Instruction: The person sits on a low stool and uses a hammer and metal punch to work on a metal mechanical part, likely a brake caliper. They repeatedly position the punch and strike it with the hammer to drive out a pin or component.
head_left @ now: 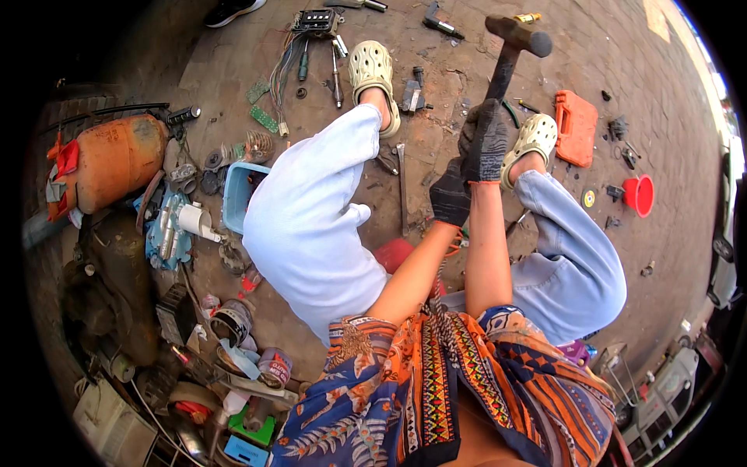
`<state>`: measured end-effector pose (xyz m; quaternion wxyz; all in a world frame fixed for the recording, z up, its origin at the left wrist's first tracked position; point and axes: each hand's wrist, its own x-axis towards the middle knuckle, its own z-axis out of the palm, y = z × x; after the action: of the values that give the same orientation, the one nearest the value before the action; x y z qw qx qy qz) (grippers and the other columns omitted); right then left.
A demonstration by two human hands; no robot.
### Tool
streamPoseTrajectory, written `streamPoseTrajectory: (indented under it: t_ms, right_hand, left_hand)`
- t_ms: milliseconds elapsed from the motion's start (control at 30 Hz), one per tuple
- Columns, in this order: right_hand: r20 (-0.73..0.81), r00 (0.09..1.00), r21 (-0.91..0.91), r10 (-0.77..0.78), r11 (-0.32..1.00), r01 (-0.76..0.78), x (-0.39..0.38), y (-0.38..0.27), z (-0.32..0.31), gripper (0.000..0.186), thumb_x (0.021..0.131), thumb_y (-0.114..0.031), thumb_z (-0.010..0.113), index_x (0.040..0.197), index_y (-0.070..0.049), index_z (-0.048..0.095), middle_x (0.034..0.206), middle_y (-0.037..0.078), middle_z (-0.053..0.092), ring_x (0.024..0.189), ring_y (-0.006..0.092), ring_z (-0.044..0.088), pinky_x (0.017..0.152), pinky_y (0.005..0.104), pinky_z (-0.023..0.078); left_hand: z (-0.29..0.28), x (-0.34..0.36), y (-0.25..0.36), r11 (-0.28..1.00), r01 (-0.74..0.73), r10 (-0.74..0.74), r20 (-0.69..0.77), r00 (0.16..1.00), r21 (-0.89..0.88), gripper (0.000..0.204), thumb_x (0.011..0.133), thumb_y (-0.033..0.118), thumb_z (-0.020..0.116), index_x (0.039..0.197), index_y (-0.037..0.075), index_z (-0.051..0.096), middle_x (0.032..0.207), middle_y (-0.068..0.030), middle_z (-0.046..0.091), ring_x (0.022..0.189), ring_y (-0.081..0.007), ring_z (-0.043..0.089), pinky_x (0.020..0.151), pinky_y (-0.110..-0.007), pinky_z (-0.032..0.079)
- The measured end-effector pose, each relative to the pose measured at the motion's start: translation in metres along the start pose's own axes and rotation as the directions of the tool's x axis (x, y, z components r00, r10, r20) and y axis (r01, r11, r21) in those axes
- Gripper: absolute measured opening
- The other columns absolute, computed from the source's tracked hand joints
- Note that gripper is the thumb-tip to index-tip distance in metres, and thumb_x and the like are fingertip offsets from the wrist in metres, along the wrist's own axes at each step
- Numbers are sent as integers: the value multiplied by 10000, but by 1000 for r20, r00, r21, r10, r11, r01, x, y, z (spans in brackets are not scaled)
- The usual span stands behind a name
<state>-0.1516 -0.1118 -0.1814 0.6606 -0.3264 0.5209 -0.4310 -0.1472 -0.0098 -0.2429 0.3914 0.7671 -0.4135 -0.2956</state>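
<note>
A hammer [504,71] with a dark, rounded metal head is raised at the upper right of centre, head upward in the picture. My right hand [484,142], in a black and grey knitted glove, is wrapped round its handle. Just below and to the left, my gloved left hand [451,193] is closed at the handle's lower end, where its grip is partly hidden. On the ground between my feet lie a small metal block [412,95] and a long metal bar [402,189]. An orange plastic case [576,128] lies to the right of my right shoe.
At far left lies an orange gas cylinder [123,163], near a light blue basin [237,194] and a blue machine part [169,231]. Screwdrivers [336,80] and a wired unit [317,23] are beyond my left foot. A red bowl [639,195] stands right. Cans [274,367] and parts crowd the lower left.
</note>
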Motion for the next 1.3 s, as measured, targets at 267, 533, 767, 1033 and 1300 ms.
streamPoseTrajectory:
  t_ms: [267,533,767,1033,1300]
  right_hand:
    - [-209,901,62,-380,914,400,3,62,23,390,871,-450,482,745,-81,472,530,-7,411,438,75,399,372,216,302]
    - [-258,803,80,537,840,-536,78,232,-84,362,830,-452,456,737,-107,517,511,75,444,367,217,390,337,348,282]
    - [129,930,471,344,804,-363,68,84,-72,381,830,-491,484,751,-121,527,504,42,439,363,191,402,327,311,292]
    - [-74,997,224,-19,974,35,7,-64,6,388,843,-491,505,733,-118,500,538,-7,448,370,104,372,320,224,246]
    - [-70,997,124,14,992,-6,-61,-53,-11,464,824,-551,488,659,-117,479,456,-16,386,326,96,334,304,229,218]
  left_hand:
    - [8,22,-75,993,65,-67,-11,998,-98,229,789,135,526,977,11,568,870,-227,602,783,-341,592,649,-378,469]
    - [6,-27,-76,793,438,-542,161,825,422,377,831,404,446,897,64,594,833,-212,613,789,-381,597,683,-470,464]
    - [2,10,-7,932,285,-322,150,935,224,296,797,330,521,837,42,577,737,-215,590,706,-378,579,600,-445,445]
    - [11,36,38,993,-85,72,-151,986,-80,193,752,245,584,822,69,549,634,-156,569,590,-347,568,515,-413,430]
    - [1,-29,24,992,39,-38,12,999,-124,194,752,242,584,840,72,554,639,-161,568,592,-348,566,518,-409,431]
